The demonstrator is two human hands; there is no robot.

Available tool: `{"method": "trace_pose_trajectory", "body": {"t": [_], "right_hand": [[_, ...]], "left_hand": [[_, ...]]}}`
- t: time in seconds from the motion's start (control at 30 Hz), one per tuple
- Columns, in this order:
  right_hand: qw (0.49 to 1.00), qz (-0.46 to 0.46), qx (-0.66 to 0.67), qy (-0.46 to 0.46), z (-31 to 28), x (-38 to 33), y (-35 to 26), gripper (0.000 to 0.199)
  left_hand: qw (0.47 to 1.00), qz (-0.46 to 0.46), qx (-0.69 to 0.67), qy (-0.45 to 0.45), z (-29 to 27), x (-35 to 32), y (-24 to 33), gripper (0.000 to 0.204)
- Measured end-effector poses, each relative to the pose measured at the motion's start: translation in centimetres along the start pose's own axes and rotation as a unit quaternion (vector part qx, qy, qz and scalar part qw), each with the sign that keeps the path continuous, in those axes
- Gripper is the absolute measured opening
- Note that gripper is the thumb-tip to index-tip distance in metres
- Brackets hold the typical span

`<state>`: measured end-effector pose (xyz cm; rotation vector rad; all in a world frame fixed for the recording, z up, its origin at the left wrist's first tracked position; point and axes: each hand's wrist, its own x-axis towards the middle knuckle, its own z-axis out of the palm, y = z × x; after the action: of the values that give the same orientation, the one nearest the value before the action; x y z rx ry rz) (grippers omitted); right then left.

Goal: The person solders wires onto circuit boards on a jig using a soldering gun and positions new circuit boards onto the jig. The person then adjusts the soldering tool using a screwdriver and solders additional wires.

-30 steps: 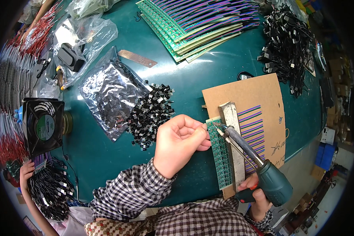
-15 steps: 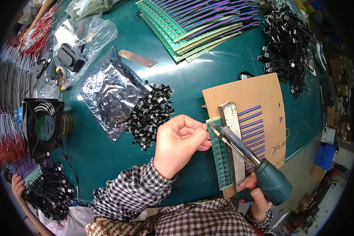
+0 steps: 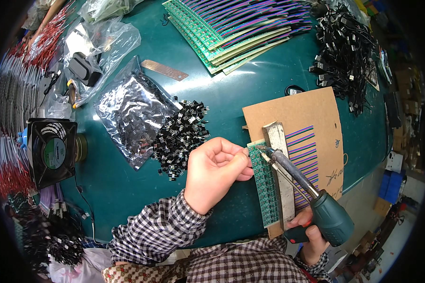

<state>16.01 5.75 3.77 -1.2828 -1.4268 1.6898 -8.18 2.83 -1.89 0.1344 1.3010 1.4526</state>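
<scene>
In the head view, a dark green pistol-shaped soldering iron (image 3: 316, 207) is gripped in the closed right hand (image 3: 311, 238), its tip on the near-right narrow green circuit board strip (image 3: 265, 186). The strip's far end is pinched by the curled left hand (image 3: 217, 172) over the teal tabletop (image 3: 250, 89), beside a brown cardboard sheet (image 3: 302, 113).

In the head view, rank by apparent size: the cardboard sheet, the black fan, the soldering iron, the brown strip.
1. cardboard sheet
2. black fan and soldering iron: alike, and the iron sits nearer the camera, so unranked
3. brown strip
</scene>
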Motion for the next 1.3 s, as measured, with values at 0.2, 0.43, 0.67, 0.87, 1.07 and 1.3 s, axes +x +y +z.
{"method": "trace_pose_trajectory", "body": {"t": [0.2,0.43,0.67,0.87,1.07,1.3], "right_hand": [[0.999,0.033,0.010,-0.031,0.3,0.3,-1.0,0.043],[0.969,0.036,0.244,0.009,-0.9,1.1,-0.2,0.048],[0.920,0.047,0.388,0.034,-4.6,1.1,0.5,0.045],[0.889,0.015,0.457,0.020,-8.1,2.2,0.0,0.044],[0.900,-0.034,0.430,-0.057,-10.1,4.0,0.3,0.036],[0.898,-0.043,0.435,-0.057,-10.5,4.3,0.5,0.034]], "left_hand": [[1.000,0.000,0.002,0.000,0.0,0.0,0.0,0.011],[1.000,0.014,0.007,0.000,-0.1,-0.1,-0.3,0.013],[0.997,0.025,0.072,0.022,0.5,-0.5,0.2,0.016],[0.978,0.150,0.141,0.044,-0.4,-2.4,-0.6,0.015],[0.916,0.249,0.294,0.108,-1.7,-3.2,0.2,0.014],[0.916,0.337,0.119,0.180,-4.1,-3.8,6.3,0.025]]}}
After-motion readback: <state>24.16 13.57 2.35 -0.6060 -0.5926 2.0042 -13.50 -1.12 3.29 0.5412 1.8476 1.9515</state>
